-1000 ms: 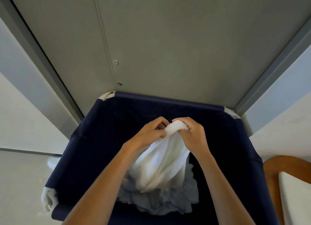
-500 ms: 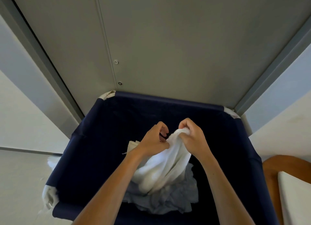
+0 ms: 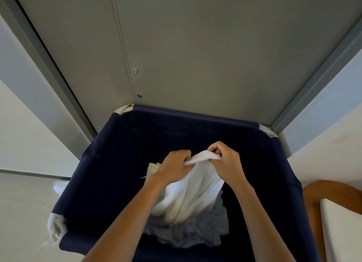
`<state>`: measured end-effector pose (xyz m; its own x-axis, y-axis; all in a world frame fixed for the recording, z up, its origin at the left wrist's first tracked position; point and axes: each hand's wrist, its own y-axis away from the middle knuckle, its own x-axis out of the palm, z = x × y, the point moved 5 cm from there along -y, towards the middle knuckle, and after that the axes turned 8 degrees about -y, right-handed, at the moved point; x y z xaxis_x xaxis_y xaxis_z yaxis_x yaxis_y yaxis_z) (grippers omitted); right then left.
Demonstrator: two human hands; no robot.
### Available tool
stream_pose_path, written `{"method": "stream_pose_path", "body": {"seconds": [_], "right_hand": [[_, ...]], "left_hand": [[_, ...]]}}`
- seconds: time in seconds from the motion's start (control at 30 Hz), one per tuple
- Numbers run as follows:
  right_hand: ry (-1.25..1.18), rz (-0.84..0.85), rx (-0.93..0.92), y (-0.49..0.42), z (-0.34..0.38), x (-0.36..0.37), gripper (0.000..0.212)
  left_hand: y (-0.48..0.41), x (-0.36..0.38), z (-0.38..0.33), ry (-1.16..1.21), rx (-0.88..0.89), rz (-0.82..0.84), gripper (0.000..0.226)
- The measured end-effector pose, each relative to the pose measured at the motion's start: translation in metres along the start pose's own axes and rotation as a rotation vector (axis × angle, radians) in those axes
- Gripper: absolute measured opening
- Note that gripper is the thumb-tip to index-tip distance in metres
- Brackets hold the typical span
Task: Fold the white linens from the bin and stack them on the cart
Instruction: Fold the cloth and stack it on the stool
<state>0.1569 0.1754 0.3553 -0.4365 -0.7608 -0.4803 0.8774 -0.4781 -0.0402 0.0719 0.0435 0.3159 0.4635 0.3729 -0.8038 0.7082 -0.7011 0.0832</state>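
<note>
A deep navy fabric bin (image 3: 109, 175) fills the middle of the view. Above it hangs a white towel (image 3: 188, 195), held by its top edge. My left hand (image 3: 174, 167) grips that edge on the left, and my right hand (image 3: 225, 162) pinches it on the right, a short stretch of terry edge showing between them. The towel's lower part drapes down onto a crumpled heap of pale linens (image 3: 195, 232) at the bin's bottom. My forearms hide part of the towel and heap.
Grey metal doors (image 3: 195, 46) rise directly behind the bin, with white walls on both sides. A wooden-framed piece with a white top (image 3: 340, 228) stands at the right edge. White cloth (image 3: 56, 224) pokes out at the bin's near left corner.
My hands have drawn slightly apart along the towel's top edge, exposing more of it between them. A folded corner of the towel now shows left of my left wrist.
</note>
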Motion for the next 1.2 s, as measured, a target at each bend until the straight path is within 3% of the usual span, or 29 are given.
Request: {"method": "stream_pose_path", "body": {"seconds": [0.17, 0.27, 0.43, 0.53, 0.63, 0.67, 0.8, 0.87, 1.03, 1.2], "right_hand": [[0.173, -0.068, 0.099, 0.006, -0.026, 0.012, 0.009], [0.122, -0.061, 0.209, 0.011, -0.038, 0.022, 0.007], [-0.214, -0.274, 0.185, 0.012, -0.005, 0.003, 0.017], [-0.290, -0.321, 0.120, 0.010, 0.018, -0.005, 0.025], [-0.330, -0.346, 0.058, 0.006, 0.027, -0.011, 0.026], [-0.339, -0.354, 0.041, 0.004, 0.029, -0.013, 0.024], [-0.347, -0.413, 0.009, -0.001, 0.030, -0.027, 0.013], [-0.299, -0.417, 0.000, -0.005, 0.029, -0.030, 0.016], [-0.178, -0.478, -0.081, -0.012, 0.038, -0.037, 0.036], [-0.099, -0.334, -0.034, -0.017, 0.043, -0.027, 0.023]], "left_hand": [[0.004, -0.026, -0.010, -0.032, -0.061, -0.264, 0.033], [0.004, -0.030, -0.011, -0.032, -0.071, -0.286, 0.026], [0.005, -0.008, 0.004, 0.010, -0.063, -0.083, 0.014], [0.010, 0.004, 0.006, 0.024, -0.037, 0.092, 0.024], [0.011, 0.003, 0.008, -0.055, -0.017, 0.167, 0.013], [0.008, -0.006, 0.008, -0.113, -0.022, 0.106, 0.011], [0.003, -0.058, 0.002, -0.183, -0.092, -0.392, 0.004], [0.005, -0.075, -0.011, -0.153, -0.097, -0.512, 0.006], [0.007, -0.087, -0.029, -0.054, -0.080, -0.563, 0.006], [0.005, -0.093, -0.048, 0.042, -0.019, -0.533, 0.021]]}}
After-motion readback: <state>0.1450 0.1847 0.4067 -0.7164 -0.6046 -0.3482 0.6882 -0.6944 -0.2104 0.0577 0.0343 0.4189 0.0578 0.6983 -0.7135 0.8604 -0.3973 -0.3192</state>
